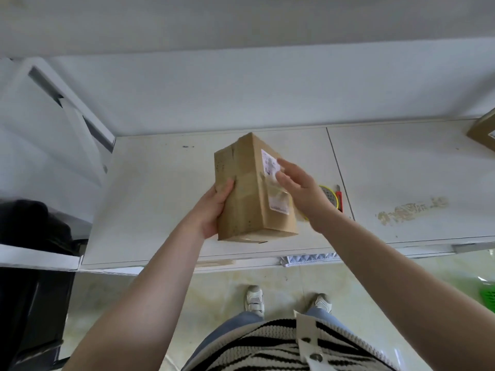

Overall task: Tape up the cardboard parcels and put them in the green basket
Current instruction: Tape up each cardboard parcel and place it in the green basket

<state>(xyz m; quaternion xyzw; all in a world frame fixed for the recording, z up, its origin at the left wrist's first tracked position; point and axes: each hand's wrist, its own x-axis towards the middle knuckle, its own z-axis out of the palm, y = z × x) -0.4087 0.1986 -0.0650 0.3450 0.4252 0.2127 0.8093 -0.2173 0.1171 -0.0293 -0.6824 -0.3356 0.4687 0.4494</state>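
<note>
At the far left, a black bag-like mass is sitting beside the white bench, well apart from the work. Moving right, the person's left hand is gripping the tall brown cardboard parcel from its left side: the thumb is lying across the front face near a band of clear tape, and the fingers are wrapping round behind, out of sight. This grip is closed on the box and appears to be carrying its weight.

The parcel is being held up over the middle of the bench, tilted, with its long axis running from the near bottom end up and away toward the wall. A white shipping label is running along its right-hand face.

The right hand is lying flat against that labelled face, fingers straight and spread, pressing or smoothing rather than gripping; it is holding nothing.

Just behind the right wrist, a yellow-rimmed tape roll and a red-handled cutter are resting on the bench. So the tape lies to the right of the parcel, and the right hand is much the nearer to it.

At the far right edge, a second brown cardboard box is sitting on the bench, and a sliver of the green plastic basket is showing low on the floor side, to the person's right. The parcel will probably have to travel rightward and down to reach it.
</note>
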